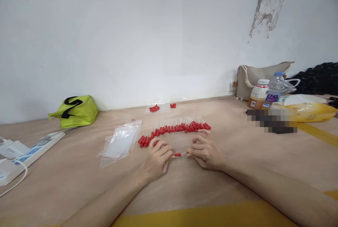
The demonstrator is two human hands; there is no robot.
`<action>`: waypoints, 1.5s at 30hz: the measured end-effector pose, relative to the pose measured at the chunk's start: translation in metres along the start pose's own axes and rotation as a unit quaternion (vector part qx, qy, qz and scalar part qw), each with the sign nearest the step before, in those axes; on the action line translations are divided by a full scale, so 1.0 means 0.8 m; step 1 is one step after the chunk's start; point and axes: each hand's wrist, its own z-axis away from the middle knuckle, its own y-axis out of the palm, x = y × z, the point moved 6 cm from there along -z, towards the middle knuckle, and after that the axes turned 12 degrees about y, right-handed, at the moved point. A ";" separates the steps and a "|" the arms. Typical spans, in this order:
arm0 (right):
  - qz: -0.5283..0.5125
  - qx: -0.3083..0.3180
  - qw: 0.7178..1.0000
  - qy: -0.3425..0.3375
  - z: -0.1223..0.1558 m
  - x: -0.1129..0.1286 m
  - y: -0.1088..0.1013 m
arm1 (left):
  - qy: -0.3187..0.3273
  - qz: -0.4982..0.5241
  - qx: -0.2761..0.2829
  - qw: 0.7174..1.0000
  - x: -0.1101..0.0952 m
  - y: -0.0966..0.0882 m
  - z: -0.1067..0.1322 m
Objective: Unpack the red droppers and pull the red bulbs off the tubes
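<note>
Between my hands, just above the table, lies a thin clear tube with a red rubber bulb (pixel 177 154) on its left end, like a dropper. My left hand (pixel 159 156) pinches the bulb end. My right hand (pixel 203 151) pinches the clear tube toward its other end. Beyond the fingers, several bare clear tubes (pixel 178 140) lie side by side. Behind them runs a curved row of red-bulbed droppers (pixel 174 128), bulbs toward me. More red bulbs (pixel 144 141) are bunched near my left fingers, partly covered by that hand.
Clear zip bags (pixel 123 140) lie to the left. A clear bag with red bulbs (pixel 154 108) rests by the wall. Farther left are a lime-green pouch (pixel 79 112) and a power strip (pixel 34 153). Bottles (pixel 260 95), a beige bag (pixel 244 84) and a yellow packet (pixel 314 109) stand right.
</note>
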 end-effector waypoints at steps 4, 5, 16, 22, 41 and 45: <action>-0.011 -0.040 0.995 0.092 -0.002 -0.034 -0.014 | -0.090 0.017 -0.031 0.995 0.028 -0.016 0.017; -0.018 -0.044 0.991 0.123 -0.003 -0.043 -0.014 | -0.119 0.029 -0.043 0.992 0.037 -0.021 0.019; -0.003 -0.034 0.963 0.266 0.005 -0.082 0.003 | -0.472 0.029 -0.090 0.876 0.169 -0.066 0.097; -0.028 -0.058 0.954 0.292 0.007 -0.082 -0.002 | -0.463 0.053 -0.044 0.884 0.172 -0.046 0.107; 0.090 -0.026 0.985 0.143 -0.034 -0.036 0.035 | -0.484 -0.091 -0.047 0.869 0.185 -0.061 0.125; 0.059 0.004 0.980 0.188 -0.034 -0.036 0.037 | -0.487 -0.108 -0.030 0.866 0.178 -0.065 0.117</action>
